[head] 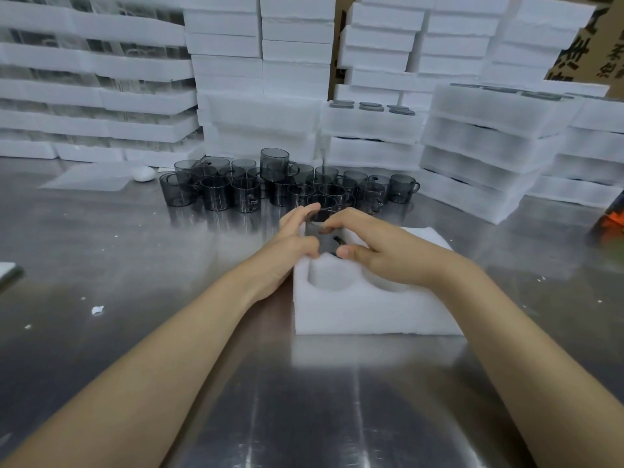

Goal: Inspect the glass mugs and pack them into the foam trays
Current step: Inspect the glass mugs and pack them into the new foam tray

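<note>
The steel table (135, 282) bears a foam tray (371, 312), smoked mugs (236, 190) and foam stacks (479, 153).

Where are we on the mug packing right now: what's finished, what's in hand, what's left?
Done: stacked foam trays at the back right look filled, dark rims showing on top. In hand: the left hand and right hand both grip one smoky glass mug at the far-left pocket of the open foam tray. Left: its near-left pocket is empty, and a cluster of loose mugs waits behind.

mug (323, 233) base hidden by hands (337, 244); orange object (613, 222) cut off
</note>
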Tool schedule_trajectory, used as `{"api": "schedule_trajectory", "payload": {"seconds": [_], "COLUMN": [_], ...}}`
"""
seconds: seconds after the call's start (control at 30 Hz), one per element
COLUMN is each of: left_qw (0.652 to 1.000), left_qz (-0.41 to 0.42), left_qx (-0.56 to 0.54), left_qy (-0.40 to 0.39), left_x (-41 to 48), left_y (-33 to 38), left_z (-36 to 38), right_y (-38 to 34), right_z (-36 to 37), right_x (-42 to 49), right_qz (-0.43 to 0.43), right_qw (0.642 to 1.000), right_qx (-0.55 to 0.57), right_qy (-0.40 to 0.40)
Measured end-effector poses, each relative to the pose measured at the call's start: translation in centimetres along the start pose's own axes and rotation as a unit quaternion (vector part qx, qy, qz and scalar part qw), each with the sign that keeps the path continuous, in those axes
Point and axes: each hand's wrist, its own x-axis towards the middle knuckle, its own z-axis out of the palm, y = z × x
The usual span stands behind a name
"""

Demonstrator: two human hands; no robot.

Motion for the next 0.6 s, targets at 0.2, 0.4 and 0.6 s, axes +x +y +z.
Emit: {"api": "schedule_trajectory", "payload": {"seconds": [0.2, 0.4, 0.6], "left_qw": [0.996, 0.994, 0.994], "left_qz": [-0.011, -0.004, 0.007], "left_qx": [-0.086, -0.108, -0.108], "left_qy": [0.004, 0.002, 0.029], "left_x": [-0.7, 0.0, 0.8], "left_y": [0.1, -0.4, -1.0], "left_z": [0.3, 0.1, -0.7], "right_y": [-0.5, -1.0, -0.2], "right_z": [0.2, 0.7, -1.7], "right_x": [-0.4, -0.1, -1.4], "right_qz": [0.021, 0.045, 0.140], "right_qw": [0.996, 0.987, 0.986], "right_qx": [0.049, -0.103, 0.024], "right_qy": [-0.069, -0.112, -0.088]}}
